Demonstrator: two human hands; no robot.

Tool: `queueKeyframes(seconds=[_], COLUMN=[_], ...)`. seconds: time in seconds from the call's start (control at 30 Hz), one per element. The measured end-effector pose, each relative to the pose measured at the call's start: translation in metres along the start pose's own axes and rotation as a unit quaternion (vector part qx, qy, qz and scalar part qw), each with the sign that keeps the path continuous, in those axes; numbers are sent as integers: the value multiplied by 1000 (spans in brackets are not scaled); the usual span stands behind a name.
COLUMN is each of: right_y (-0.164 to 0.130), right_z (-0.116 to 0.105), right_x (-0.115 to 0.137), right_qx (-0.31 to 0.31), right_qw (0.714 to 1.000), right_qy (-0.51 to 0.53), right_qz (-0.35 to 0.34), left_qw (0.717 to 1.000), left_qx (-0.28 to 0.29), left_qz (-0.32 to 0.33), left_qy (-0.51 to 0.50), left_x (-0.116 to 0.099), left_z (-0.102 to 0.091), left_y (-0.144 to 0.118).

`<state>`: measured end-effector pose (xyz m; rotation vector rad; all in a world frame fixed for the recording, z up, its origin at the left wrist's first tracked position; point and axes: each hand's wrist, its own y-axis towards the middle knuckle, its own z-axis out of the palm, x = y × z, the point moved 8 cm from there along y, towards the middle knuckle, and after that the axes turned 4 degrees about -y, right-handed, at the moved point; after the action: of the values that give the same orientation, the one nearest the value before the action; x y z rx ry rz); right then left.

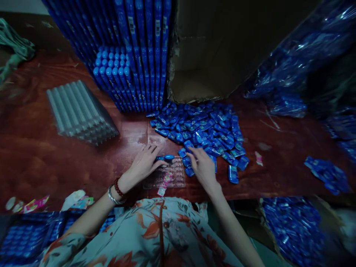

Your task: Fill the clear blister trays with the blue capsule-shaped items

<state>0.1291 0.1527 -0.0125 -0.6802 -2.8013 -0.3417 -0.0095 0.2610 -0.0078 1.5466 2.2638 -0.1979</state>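
A clear plastic tray (176, 174) with moulded hollows lies on the table in front of me, a pink-printed label showing in it. Two small blue packets (169, 157) sit along its far edge. My left hand (143, 162) is over the tray's far left corner, thumb stretched apart from the fingers beside these packets. To the right, my right hand (204, 167) curls its fingers and thumb around a small blue packet at the near edge of a loose pile of blue packets (200, 128). The hand partly hides what it grips.
Stacked filled blue trays (147, 55) stand at the back, beside an open cardboard box (194, 70). Nested empty trays (79, 107) lie at left. More blue packets (328, 174) lie at right, and a box of them (292, 230) stands below the table edge.
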Motion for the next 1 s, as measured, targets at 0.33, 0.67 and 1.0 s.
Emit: queueKeyframes(seconds=[0.33,0.67,1.0], right_y=[33,-43,-59], right_z=[21,-9,28], right_x=[-26,-104,-3], right_qx=[75,-176,-39], right_qw=[996,867,905], right_qy=[-40,355,403], right_qz=[32,301,133], left_qw=[990,998,989], left_qx=[90,58,35], left_qz=[-66,-13,0], left_qy=[91,37,-146], left_x=[-84,-101,-15], left_z=[71,45,12], left_y=[76,62,-51])
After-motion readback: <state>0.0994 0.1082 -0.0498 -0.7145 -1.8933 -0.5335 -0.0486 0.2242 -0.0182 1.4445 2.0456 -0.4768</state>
